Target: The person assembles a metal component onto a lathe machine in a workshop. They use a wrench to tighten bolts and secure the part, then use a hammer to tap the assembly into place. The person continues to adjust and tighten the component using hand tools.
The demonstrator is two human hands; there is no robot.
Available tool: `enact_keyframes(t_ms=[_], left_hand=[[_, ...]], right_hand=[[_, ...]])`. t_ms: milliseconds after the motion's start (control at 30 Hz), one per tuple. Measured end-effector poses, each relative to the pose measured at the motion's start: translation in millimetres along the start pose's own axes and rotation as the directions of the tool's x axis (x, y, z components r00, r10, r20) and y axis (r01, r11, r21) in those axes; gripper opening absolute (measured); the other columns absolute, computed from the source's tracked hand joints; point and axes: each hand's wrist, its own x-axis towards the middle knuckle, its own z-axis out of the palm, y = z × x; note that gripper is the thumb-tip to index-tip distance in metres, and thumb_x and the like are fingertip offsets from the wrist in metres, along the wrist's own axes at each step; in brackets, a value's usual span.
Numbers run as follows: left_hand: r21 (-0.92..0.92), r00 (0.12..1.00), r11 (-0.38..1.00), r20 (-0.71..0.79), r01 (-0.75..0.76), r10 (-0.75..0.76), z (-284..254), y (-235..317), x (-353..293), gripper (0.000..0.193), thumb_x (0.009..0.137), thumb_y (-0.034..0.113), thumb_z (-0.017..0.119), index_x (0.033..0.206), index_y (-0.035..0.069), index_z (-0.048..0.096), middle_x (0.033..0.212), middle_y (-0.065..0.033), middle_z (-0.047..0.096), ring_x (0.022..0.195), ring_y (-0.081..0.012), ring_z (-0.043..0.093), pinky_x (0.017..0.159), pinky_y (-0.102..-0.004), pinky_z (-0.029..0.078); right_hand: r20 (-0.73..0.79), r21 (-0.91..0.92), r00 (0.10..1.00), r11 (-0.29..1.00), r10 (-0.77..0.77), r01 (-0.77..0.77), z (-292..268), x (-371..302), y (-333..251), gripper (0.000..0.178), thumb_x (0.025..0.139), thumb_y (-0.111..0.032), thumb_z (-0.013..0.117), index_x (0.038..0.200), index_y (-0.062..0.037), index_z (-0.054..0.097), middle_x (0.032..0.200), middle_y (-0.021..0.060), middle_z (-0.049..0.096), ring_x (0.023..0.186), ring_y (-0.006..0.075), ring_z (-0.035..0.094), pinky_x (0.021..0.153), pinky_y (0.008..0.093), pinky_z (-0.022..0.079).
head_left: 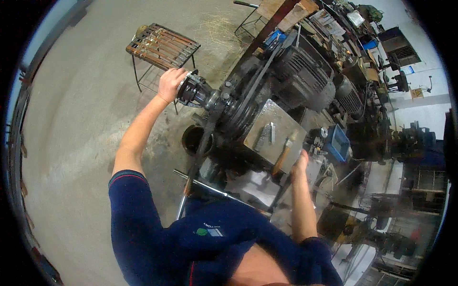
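My left hand [171,85] is closed on the rim of a round, flanged metal part [192,90] at the end of a dark machine's spindle. To the right, my right hand [300,166] lies against the right edge of a flat metal plate [257,112], its visible fingers fairly straight and partly hidden. On that plate rest a brush with a wooden handle [281,161], a short bright metal bar [272,133] and a darker flat strip [262,138]. A belt [260,76] runs beside the spindle toward a ribbed motor [305,71].
A slatted metal stand [162,46] stands on the floor beyond my left hand. Below the machine are a dark round container [197,139] and long metal lever bars [210,189]. A blue tray [338,144] sits right of the plate. Metal shavings [219,28] litter the far floor.
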Motion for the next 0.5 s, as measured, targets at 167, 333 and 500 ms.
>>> enact_keyframes(t_ms=[167, 333, 500], left_hand=[[-0.164, 0.878, 0.985, 0.477, 0.06, 0.026, -23, -8, 20, 0.027, 0.067, 0.013, 0.058, 0.092, 0.003, 0.057, 0.084, -0.0142, 0.057, 0.084, -0.0356, 0.056, 0.069, -0.0407, 0.046], [-0.187, 0.624, 0.982, 0.77, 0.021, 0.134, -7, -36, 51, 0.032, 0.051, 0.011, 0.066, 0.082, 0.009, 0.06, 0.077, -0.0143, 0.062, 0.081, -0.0357, 0.059, 0.064, -0.0455, 0.047], [-0.118, 0.638, 0.992, 0.768, 0.041, 0.065, 1, -31, 47, 0.022, 0.049, 0.011, 0.068, 0.069, 0.007, 0.059, 0.075, -0.0138, 0.063, 0.079, -0.0351, 0.06, 0.063, -0.0439, 0.048]], right_hand=[[0.029, 0.003, 0.984, 0.984, -0.177, 0.177, 1, -18, 10, 0.022, 0.083, -0.015, 0.044, 0.093, -0.0012, 0.058, 0.089, 0.0077, 0.06, 0.08, 0.0189, 0.058, 0.073, 0.0324, 0.048], [0.05, -0.134, 0.877, 0.867, -0.478, 0.48, 1, -18, 23, 0.021, 0.085, -0.016, 0.046, 0.091, -0.0004, 0.058, 0.086, 0.006, 0.059, 0.078, 0.0163, 0.057, 0.073, 0.03, 0.047], [-0.05, -0.083, 0.943, 0.942, -0.33, 0.325, 5, -24, 16, 0.018, 0.083, -0.015, 0.047, 0.09, -0.0013, 0.058, 0.087, 0.0069, 0.059, 0.076, 0.0179, 0.056, 0.072, 0.0318, 0.047]])
